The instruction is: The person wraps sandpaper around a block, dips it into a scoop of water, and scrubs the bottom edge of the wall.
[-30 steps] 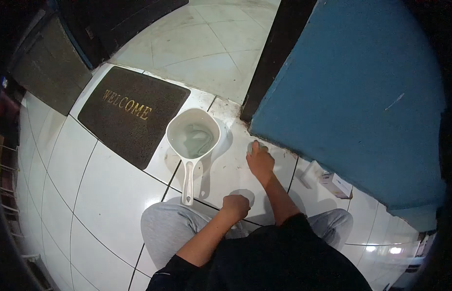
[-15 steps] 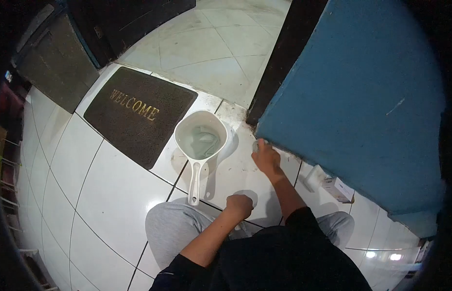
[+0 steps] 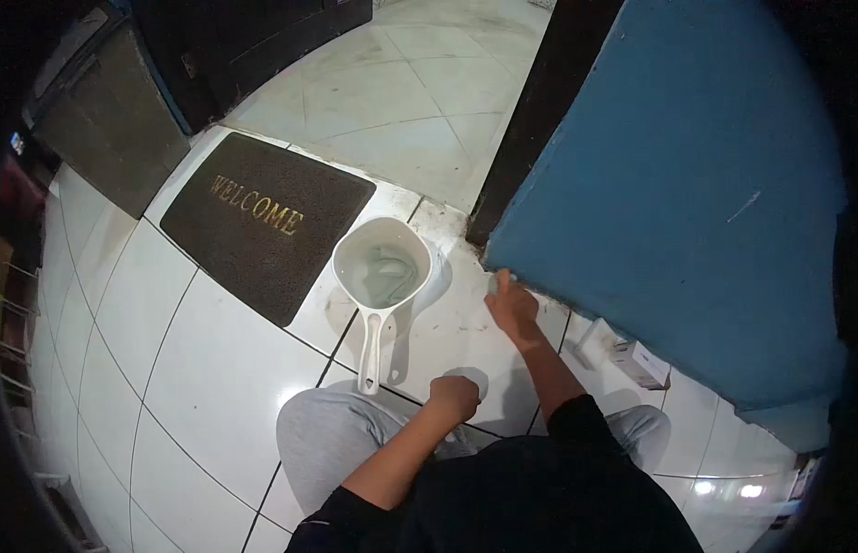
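Observation:
My right hand reaches to the foot of the blue wall, its fingers bent at the edge where wall and floor meet. Something small and pale shows by its fingertips, too small to name. My left hand is closed in a fist just in front of my lap; whatever is inside it, if anything, is hidden. Left of my right hand, a white dipper stands upright on the white tiles with its handle pointing toward me. Water and a pale, crumpled cloth-like thing show inside it.
A dark doormat with the word WELCOME lies left of the dipper, before an open doorway. A dark door frame stands at the wall's end. To the right, a small white box and a white piece lie against the wall.
My right hand has shifted slightly to the right along the wall's foot. My left fist and the dipper stay where they were.

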Motion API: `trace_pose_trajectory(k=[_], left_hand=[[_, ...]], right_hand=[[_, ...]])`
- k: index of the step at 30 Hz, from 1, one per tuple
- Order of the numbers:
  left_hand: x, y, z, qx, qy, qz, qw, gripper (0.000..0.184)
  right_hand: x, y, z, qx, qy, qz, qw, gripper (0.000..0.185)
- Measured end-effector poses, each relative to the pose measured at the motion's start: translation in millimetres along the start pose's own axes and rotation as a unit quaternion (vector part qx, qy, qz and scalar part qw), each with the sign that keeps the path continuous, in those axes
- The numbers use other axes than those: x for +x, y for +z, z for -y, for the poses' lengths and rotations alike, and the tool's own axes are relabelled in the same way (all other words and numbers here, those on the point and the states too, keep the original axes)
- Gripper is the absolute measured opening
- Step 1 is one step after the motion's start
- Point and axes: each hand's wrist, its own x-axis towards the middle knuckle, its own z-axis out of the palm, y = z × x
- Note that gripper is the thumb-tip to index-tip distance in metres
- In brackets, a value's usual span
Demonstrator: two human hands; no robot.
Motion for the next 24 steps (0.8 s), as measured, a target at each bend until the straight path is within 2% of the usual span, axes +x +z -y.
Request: trace_pose_trajectory(k=[3,6,9,11,13,17,19,21,24], left_hand=[[1.0,-2.0,-0.2,0.003,-0.004,-0.012,1.000,0.033],[3.2,-0.3,-6.1,0.005,0.008,-0.019,1.000,0.033],[0.4,0.2,-3.4,0.010,-0.001,0.003,1.000,0.024],[-2.1,-3.7,0.9,0.009,-0.003,-0.010,1.000,0.035],[0.7,-2.7,-1.0,0.004,0.000,-0.013,1.000,0.035],[2.1,0.2,-5.1,0.008,0.046,-0.013,0.999,0.034],[-1.2,-1.9,-1.6,0.004,0.022,-0.014,1.000,0.034],[-1.3,-2.6,1.3,-0.002,0.002,-0.021,1.000,0.034],[2.8,-1.1,1.4,0.005,0.007,-0.040,0.999,0.033]], right_hand=[[0.7,9.1,1.4,0.005,0.036,-0.007,0.999,0.047],[-9.4,-0.3,22.2,-0.061,-0.015,0.023,0.998,0.046],[-0.4,2.4,10.0,0.000,-0.002,-0.018,1.000,0.044],[2.4,3.7,10.0,0.013,0.018,-0.033,0.999,0.043],[3.8,11.1,12.4,-0.039,0.004,-0.041,0.998,0.043],[-1.3,12.5,10.2,-0.024,-0.042,-0.033,0.998,0.043],[6.5,6.5,3.0,0.026,-0.030,-0.014,0.999,0.044],[6.8,2.5,5.9,0.007,0.010,0.001,1.000,0.049],[-10.6,0.8,-0.9,-0.008,-0.016,0.000,1.000,0.049]])
